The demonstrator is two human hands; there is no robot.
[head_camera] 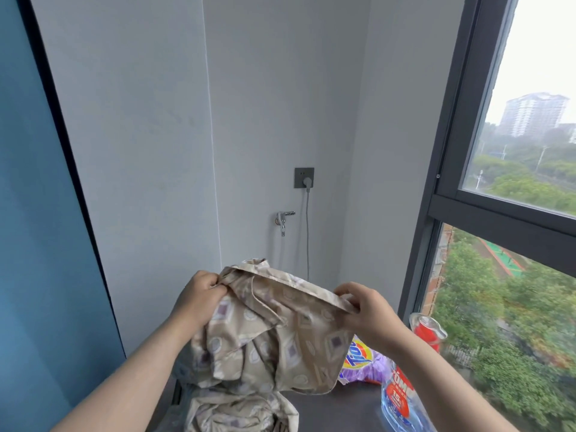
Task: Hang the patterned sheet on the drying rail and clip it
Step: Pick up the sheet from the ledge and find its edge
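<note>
The patterned sheet (268, 332) is beige with purple squares and pale ovals. It hangs crumpled between my two hands, and its lower part lies bunched on a dark surface (346, 406) below. My left hand (199, 297) grips the sheet's hem at the upper left. My right hand (367, 310) pinches the same hem at the upper right, so the edge stretches between them. No drying rail and no clips are in view.
A purple and yellow detergent bag (361, 363) lies right of the sheet. A clear bottle with a red label (402, 397) and a red-capped container (427, 332) stand by the window (511, 213) at the right. A tap (283, 220) and a plugged socket (304, 178) are on the grey wall ahead.
</note>
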